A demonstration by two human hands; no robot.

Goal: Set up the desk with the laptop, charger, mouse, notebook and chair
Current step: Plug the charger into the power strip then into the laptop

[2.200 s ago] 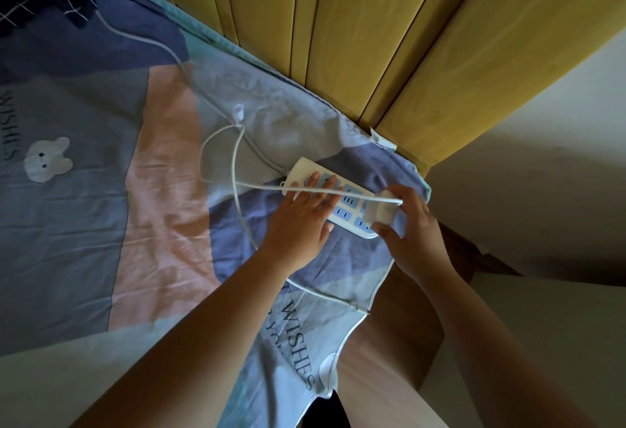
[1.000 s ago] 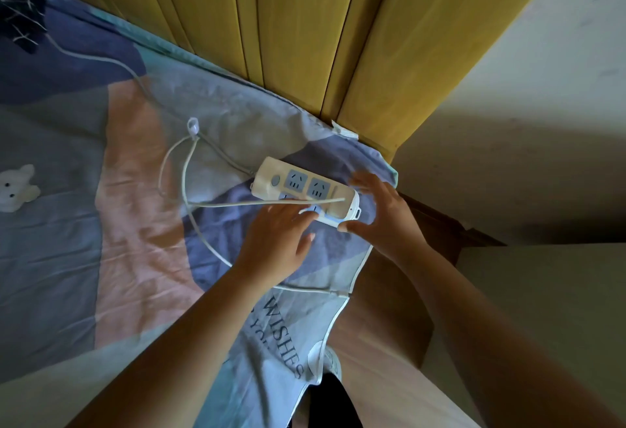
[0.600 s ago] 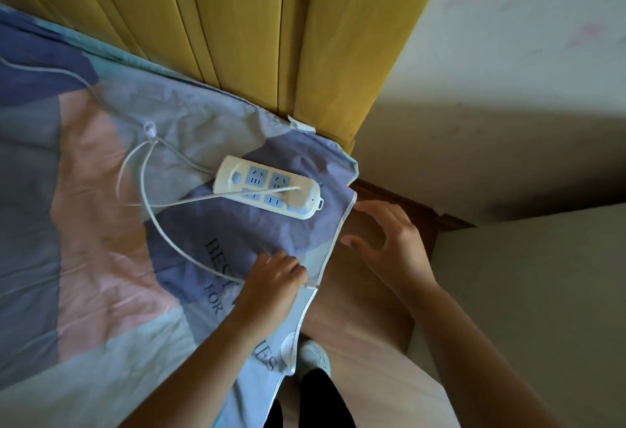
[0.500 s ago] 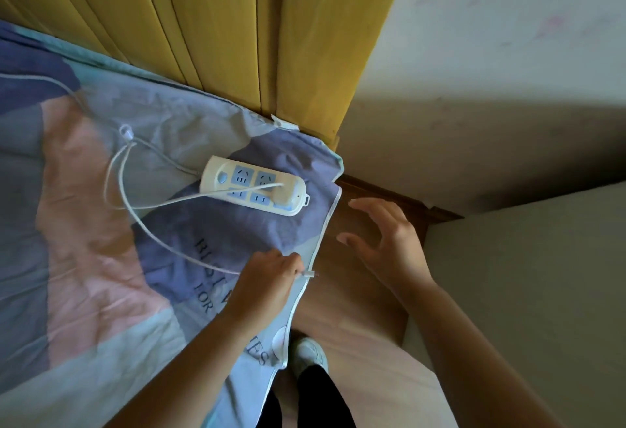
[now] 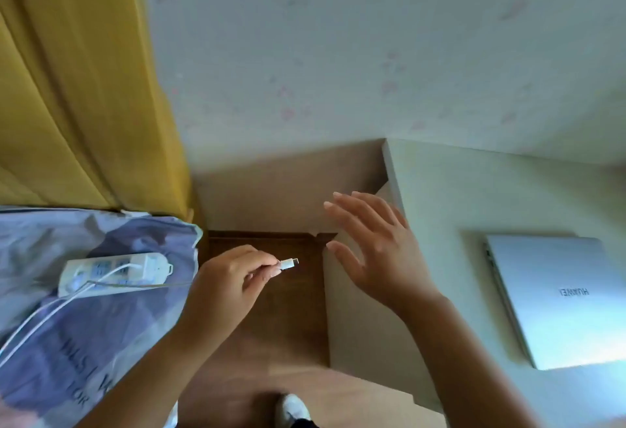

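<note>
My left hand (image 5: pixel 230 278) pinches the small white plug (image 5: pixel 288 263) at the end of the charger cable (image 5: pixel 37 322), held in the air over the gap between bed and desk. The cable trails left across a white power strip (image 5: pixel 115 271) lying on the bedsheet (image 5: pixel 101 343). My right hand (image 5: pixel 376 244) hovers with fingers spread near the left edge of the pale desk (image 5: pixel 440 190), holding nothing. A closed silver laptop (image 5: pixel 559 299) lies on the desk at the right.
A yellow curtain (image 5: pixel 84 88) hangs at the left behind the bed. A pale wall (image 5: pixel 338 54) fills the top. Dark wood floor (image 5: pixel 281 292) shows in the narrow gap between bed and desk, and a white shoe (image 5: pixel 293 407) shows at the bottom.
The view has swung right from the bed to the desk. My left hand has lifted the cable's plug end off the sheet and carried it right. My right hand has opened toward the desk.
</note>
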